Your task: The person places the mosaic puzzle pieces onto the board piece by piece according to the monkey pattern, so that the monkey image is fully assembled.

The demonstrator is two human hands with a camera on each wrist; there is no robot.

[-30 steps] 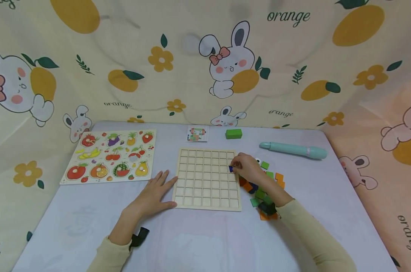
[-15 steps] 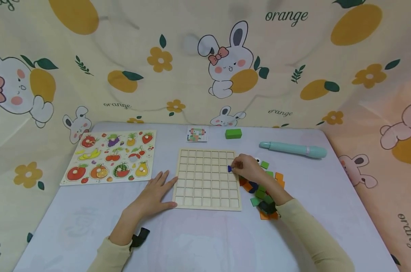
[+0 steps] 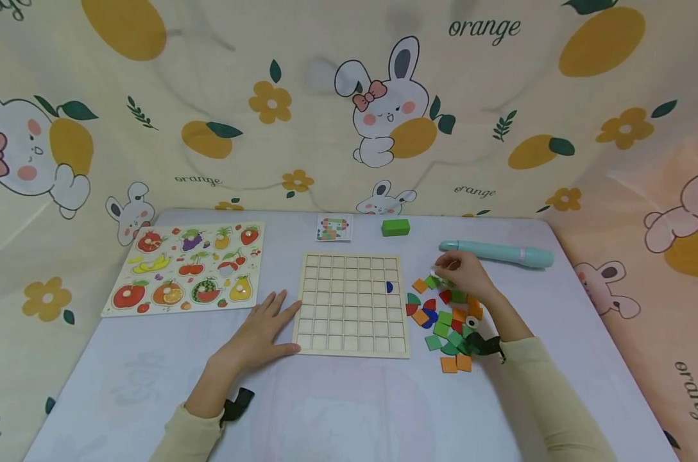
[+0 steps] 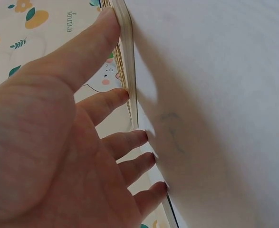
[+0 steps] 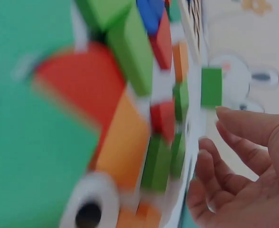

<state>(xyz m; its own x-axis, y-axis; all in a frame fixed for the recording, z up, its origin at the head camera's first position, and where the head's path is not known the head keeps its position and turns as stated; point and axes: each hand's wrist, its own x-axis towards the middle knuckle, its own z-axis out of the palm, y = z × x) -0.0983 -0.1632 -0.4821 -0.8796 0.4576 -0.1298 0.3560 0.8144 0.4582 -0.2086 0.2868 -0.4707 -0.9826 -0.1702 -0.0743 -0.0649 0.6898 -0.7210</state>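
A wooden grid board (image 3: 349, 321) lies at the middle of the table. One blue half-round tile (image 3: 389, 287) sits in a cell near its right edge. My left hand (image 3: 264, 327) rests flat beside the board, fingers spread, with its thumb and a fingertip at the board's left edge; the left wrist view shows the thumb against that edge. My right hand (image 3: 467, 274) hovers at the far end of a pile of coloured tiles (image 3: 441, 328). In the right wrist view its fingers are loosely bent, and nothing shows between them. A white piece lies by its fingertips.
A fruit puzzle board (image 3: 190, 266) lies at the left. Along the back are a pattern card (image 3: 334, 228), a green block (image 3: 396, 228) and a teal pen-shaped object (image 3: 499, 253). A printed cloth hangs behind the table.
My right hand has let go of the blue half-round tile, leaving it on the board, and has moved right over the tile pile. The left hand stays where it was.
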